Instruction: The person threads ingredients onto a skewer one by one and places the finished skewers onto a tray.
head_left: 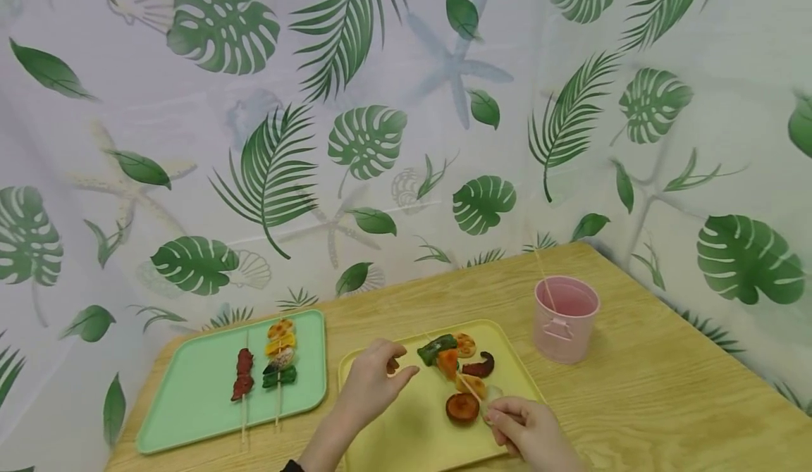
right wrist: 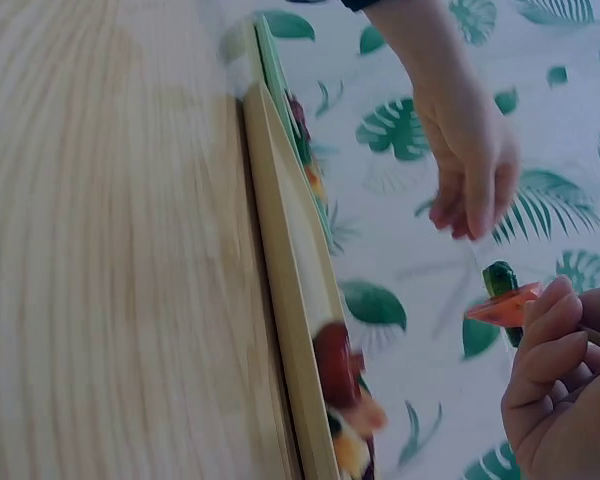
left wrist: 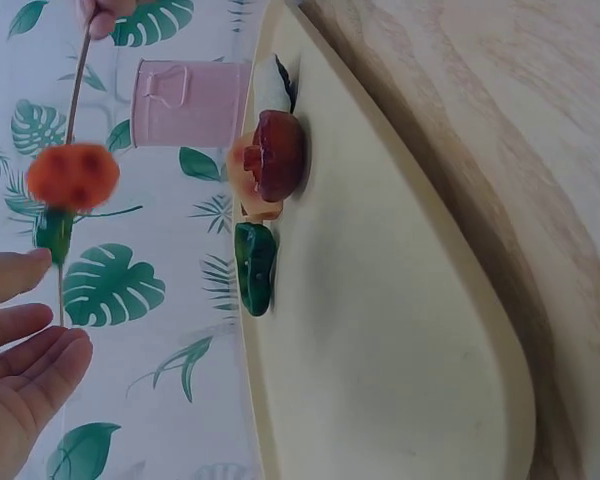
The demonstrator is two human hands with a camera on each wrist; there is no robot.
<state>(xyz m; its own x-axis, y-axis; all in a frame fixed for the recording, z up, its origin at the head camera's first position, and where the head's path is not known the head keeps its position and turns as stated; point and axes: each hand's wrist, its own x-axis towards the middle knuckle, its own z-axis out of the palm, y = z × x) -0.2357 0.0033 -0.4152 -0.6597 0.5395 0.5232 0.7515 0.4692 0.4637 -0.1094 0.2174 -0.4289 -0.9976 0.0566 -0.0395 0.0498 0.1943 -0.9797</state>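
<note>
My right hand [head_left: 529, 430] pinches the bare end of a wooden skewer [head_left: 470, 387]. An orange slice [left wrist: 73, 177] and a green piece [left wrist: 53, 234] are threaded along it, and its thin tip points toward my left hand [head_left: 374, 380]. That left hand is held beside the tip with thumb and fingers apart, gripping nothing; whether it touches the tip I cannot tell. Beneath both hands lies a yellow tray [head_left: 406, 437] bearing a brown mushroom cap [head_left: 462, 408], a dark red curled piece [head_left: 478, 365], a lotus root slice [head_left: 465, 345] and other toy food pieces, partly hidden.
To the left, a green tray [head_left: 190, 394] carries a skewer of dark red pieces [head_left: 242, 375] and a skewer of mixed vegetables [head_left: 280, 352]. A pink bucket [head_left: 564, 324] with a thin stick in it stands at the right on the wooden table [head_left: 660, 387].
</note>
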